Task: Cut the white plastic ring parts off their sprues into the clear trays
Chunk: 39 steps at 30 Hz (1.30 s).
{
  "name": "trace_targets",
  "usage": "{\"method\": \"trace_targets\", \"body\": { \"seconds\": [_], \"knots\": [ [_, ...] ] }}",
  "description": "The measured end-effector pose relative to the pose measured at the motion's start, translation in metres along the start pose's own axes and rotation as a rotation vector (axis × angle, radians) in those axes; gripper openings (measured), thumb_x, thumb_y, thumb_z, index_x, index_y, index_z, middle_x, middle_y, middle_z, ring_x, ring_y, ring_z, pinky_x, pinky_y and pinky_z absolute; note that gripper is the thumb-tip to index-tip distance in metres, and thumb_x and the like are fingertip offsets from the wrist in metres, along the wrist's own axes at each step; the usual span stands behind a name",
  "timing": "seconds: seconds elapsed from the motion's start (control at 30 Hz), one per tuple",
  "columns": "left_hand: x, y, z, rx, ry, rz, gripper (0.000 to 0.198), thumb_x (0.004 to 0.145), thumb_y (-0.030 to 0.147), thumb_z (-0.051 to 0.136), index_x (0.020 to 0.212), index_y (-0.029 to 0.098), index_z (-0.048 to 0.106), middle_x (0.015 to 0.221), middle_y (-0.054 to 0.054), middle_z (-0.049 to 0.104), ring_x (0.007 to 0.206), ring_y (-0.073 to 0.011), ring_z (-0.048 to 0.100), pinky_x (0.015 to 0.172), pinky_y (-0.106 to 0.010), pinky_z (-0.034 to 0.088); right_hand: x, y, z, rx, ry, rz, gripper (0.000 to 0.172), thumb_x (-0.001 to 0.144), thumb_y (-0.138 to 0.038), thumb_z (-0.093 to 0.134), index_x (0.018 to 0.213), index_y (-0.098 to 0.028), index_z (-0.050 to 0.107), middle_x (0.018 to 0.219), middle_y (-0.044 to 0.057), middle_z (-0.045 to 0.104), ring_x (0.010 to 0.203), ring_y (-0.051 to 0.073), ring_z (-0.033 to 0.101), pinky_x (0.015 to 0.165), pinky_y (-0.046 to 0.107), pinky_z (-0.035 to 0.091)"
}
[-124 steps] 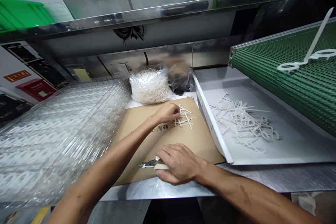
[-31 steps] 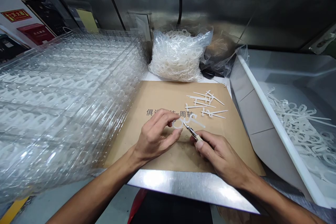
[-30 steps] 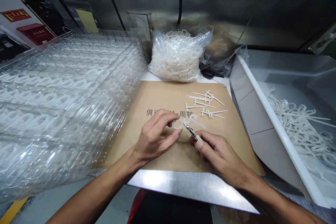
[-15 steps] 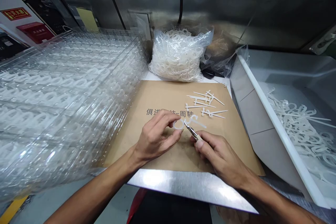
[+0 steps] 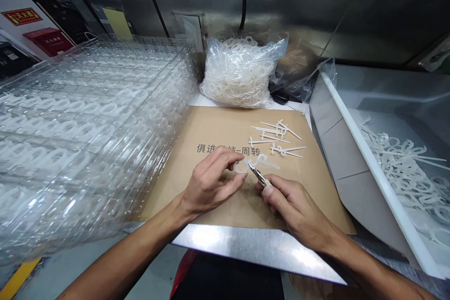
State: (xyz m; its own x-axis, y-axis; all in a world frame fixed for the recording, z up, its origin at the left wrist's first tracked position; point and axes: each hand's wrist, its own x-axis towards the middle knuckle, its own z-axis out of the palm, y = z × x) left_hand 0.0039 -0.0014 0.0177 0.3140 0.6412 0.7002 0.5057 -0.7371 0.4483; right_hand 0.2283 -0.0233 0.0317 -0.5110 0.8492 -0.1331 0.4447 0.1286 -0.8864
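Observation:
My left hand (image 5: 210, 182) pinches a white plastic ring piece with a stem (image 5: 253, 165) just above a brown cardboard sheet (image 5: 218, 129). In my right hand (image 5: 288, 204) is a small pair of metal cutters (image 5: 258, 176), whose tip touches the piece between its ring and its stem. Both hands are closed. Several cut white stems (image 5: 277, 139) lie on the cardboard beyond the hands.
A tall stack of clear plastic trays (image 5: 80, 122) fills the left. A clear bag of white rings (image 5: 239, 75) sits behind the cardboard. On the right, a white tray (image 5: 355, 150) holds several uncut white pieces (image 5: 408, 164). The steel table edge (image 5: 253, 248) is near me.
Since four seconds ago, my left hand picked a piece from the cardboard and my right hand lifted the cutters to it. Over the last second the hands barely moved.

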Motion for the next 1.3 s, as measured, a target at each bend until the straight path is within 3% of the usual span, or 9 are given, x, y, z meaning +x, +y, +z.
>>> {"method": "trace_targets", "body": {
  "seconds": [0.3, 0.57, 0.73, 0.87, 1.03, 1.3],
  "knots": [
    [-0.002, -0.003, 0.002, -0.017, -0.029, -0.035, 0.025, 0.086, 0.012, 0.066, 0.11, 0.014, 0.061, 0.087, -0.006, 0.062, 0.076, -0.0141, 0.057, 0.07, -0.027, 0.051, -0.001, 0.003, 0.006, -0.121, 0.028, 0.036, 0.04, 0.106, -0.045, 0.029, 0.078, -0.021, 0.045, 0.066, -0.003, 0.047, 0.058, 0.014, 0.044, 0.058, 0.029, 0.032],
    [-0.001, -0.008, -0.005, 0.021, 0.059, -0.1, 0.022, 0.086, 0.012, 0.064, 0.107, 0.016, 0.061, 0.085, -0.004, 0.062, 0.073, -0.0133, 0.056, 0.068, -0.027, 0.049, 0.003, 0.011, 0.006, -0.061, 0.014, -0.011, 0.041, 0.105, -0.047, 0.035, 0.074, -0.021, 0.044, 0.065, -0.004, 0.047, 0.06, 0.013, 0.045, 0.057, 0.026, 0.033],
    [0.005, 0.005, -0.013, -0.034, 0.091, -0.181, 0.02, 0.085, 0.016, 0.066, 0.105, 0.015, 0.063, 0.086, -0.005, 0.063, 0.074, -0.0136, 0.058, 0.068, -0.028, 0.049, 0.0, 0.007, 0.007, -0.136, 0.05, -0.118, 0.035, 0.105, -0.04, 0.038, 0.079, -0.021, 0.05, 0.07, -0.002, 0.055, 0.065, 0.015, 0.052, 0.062, 0.027, 0.038],
    [0.004, 0.024, -0.021, -0.156, 0.077, -0.268, 0.022, 0.085, 0.02, 0.069, 0.106, 0.016, 0.064, 0.087, -0.006, 0.063, 0.074, -0.0143, 0.059, 0.068, -0.028, 0.05, -0.002, 0.009, 0.01, -0.29, 0.112, -0.265, 0.022, 0.101, -0.032, 0.041, 0.094, -0.02, 0.057, 0.081, 0.003, 0.065, 0.073, 0.019, 0.06, 0.068, 0.03, 0.044],
    [-0.002, 0.052, -0.044, -0.213, 0.026, -0.284, 0.025, 0.084, 0.023, 0.073, 0.108, 0.017, 0.066, 0.086, -0.006, 0.063, 0.075, -0.0156, 0.059, 0.067, -0.03, 0.051, -0.001, 0.022, 0.016, -0.491, 0.157, -0.454, 0.022, 0.099, -0.029, 0.043, 0.11, -0.018, 0.058, 0.093, 0.009, 0.071, 0.078, 0.022, 0.068, 0.069, 0.032, 0.051],
    [-0.007, 0.101, -0.11, -0.271, -0.049, -0.364, 0.028, 0.086, 0.014, 0.069, 0.113, 0.022, 0.068, 0.09, -0.006, 0.066, 0.076, -0.0148, 0.062, 0.068, -0.029, 0.054, 0.004, 0.042, 0.021, -0.594, 0.268, -0.629, 0.026, 0.098, -0.031, 0.045, 0.118, -0.02, 0.057, 0.103, 0.012, 0.076, 0.088, 0.025, 0.075, 0.073, 0.034, 0.06]
  ]
}}
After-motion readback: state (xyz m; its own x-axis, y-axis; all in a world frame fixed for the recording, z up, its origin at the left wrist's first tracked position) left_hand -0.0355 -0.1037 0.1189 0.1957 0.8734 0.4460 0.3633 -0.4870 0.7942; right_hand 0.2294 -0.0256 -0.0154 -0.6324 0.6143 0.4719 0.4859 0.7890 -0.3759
